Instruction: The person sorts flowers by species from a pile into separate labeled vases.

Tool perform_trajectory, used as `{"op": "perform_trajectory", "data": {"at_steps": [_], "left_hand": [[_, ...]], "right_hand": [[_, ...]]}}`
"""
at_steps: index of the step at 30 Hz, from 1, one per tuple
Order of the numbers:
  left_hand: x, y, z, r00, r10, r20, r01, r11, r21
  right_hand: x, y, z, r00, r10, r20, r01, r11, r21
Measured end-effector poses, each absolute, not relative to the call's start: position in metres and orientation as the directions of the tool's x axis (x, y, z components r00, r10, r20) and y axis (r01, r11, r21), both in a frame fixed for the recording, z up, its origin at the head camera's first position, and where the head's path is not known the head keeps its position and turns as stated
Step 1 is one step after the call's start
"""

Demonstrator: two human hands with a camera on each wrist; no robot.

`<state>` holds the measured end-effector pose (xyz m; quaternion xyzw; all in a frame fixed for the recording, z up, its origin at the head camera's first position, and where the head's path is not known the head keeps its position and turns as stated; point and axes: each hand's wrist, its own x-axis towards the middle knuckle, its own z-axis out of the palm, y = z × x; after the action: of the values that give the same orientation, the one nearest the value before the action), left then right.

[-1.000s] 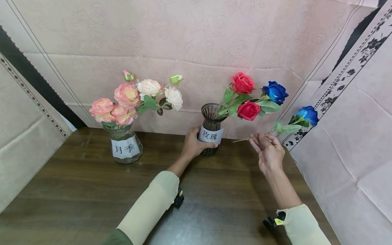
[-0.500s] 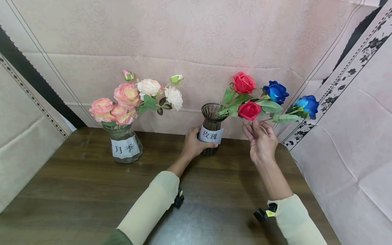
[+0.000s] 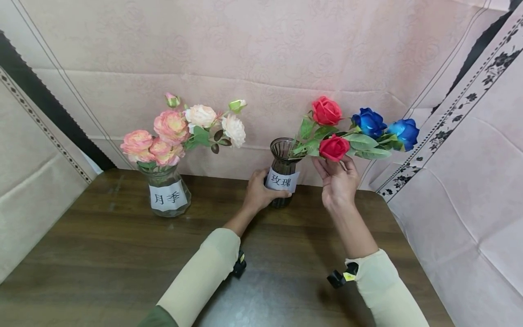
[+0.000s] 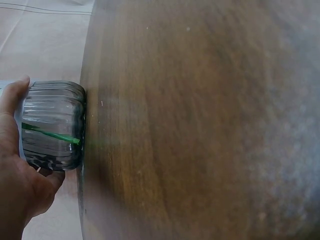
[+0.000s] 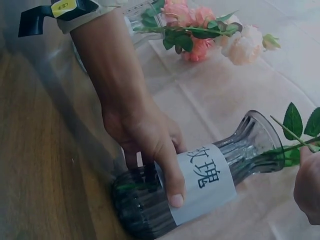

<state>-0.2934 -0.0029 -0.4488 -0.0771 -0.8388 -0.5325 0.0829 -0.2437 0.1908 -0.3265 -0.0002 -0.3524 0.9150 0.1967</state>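
Note:
My left hand point(image 3: 261, 193) grips the lower part of a dark ribbed glass vase point(image 3: 282, 156) with a white paper label. In the left wrist view, a green stem point(image 4: 55, 135) shows inside that vase. Two red roses point(image 3: 327, 111) and a blue rose point(image 3: 368, 122) lean out of it to the right. My right hand point(image 3: 340, 186) pinches the stem of another blue rose point(image 3: 403, 132), its fingertips partly hidden behind the lower red rose. In the right wrist view, this stem's bare end point(image 5: 277, 123) is just outside the vase mouth, near my right hand point(image 5: 307, 185).
To the left stands a clear glass vase point(image 3: 169, 195), also labelled, holding pink flowers point(image 3: 170, 127) and white flowers point(image 3: 234, 129). Both vases are near the back edge of the brown wooden table point(image 3: 122, 259). Pale patterned cloth point(image 3: 261, 50) hangs behind and at the sides.
My right hand has moved left and up, bringing the blue rose in beside the other flowers and its stem end close to the vase mouth. My left hand stays on the vase.

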Motion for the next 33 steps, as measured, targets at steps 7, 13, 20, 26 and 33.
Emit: {"op": "perform_trajectory", "data": {"at_steps": [7, 13, 20, 26, 33], "left_hand": [[-0.292, -0.002, -0.449, -0.972, 0.038, 0.231, 0.225, 0.426, 0.876], [-0.292, -0.003, -0.448, -0.973, 0.033, 0.226, 0.219, 0.426, 0.878], [-0.292, -0.003, -0.448, -0.971, 0.035, 0.234, 0.226, 0.436, 0.871], [-0.293, -0.002, -0.450, -0.974, 0.028, 0.224, 0.213, 0.439, 0.873], [-0.293, -0.002, -0.450, -0.975, 0.022, 0.222, 0.208, 0.448, 0.869]], "right_hand": [[-0.247, 0.180, -0.324, -0.904, 0.395, 0.165, -0.392, -0.609, -0.690], [-0.253, 0.174, -0.323, -0.883, 0.417, 0.214, -0.426, -0.524, -0.737], [-0.259, 0.167, -0.327, -0.863, 0.438, 0.253, -0.434, -0.386, -0.814], [-0.262, 0.165, -0.332, -0.850, 0.446, 0.280, -0.416, -0.243, -0.876], [-0.264, 0.162, -0.338, -0.828, 0.434, 0.355, -0.383, 0.025, -0.923]]}}
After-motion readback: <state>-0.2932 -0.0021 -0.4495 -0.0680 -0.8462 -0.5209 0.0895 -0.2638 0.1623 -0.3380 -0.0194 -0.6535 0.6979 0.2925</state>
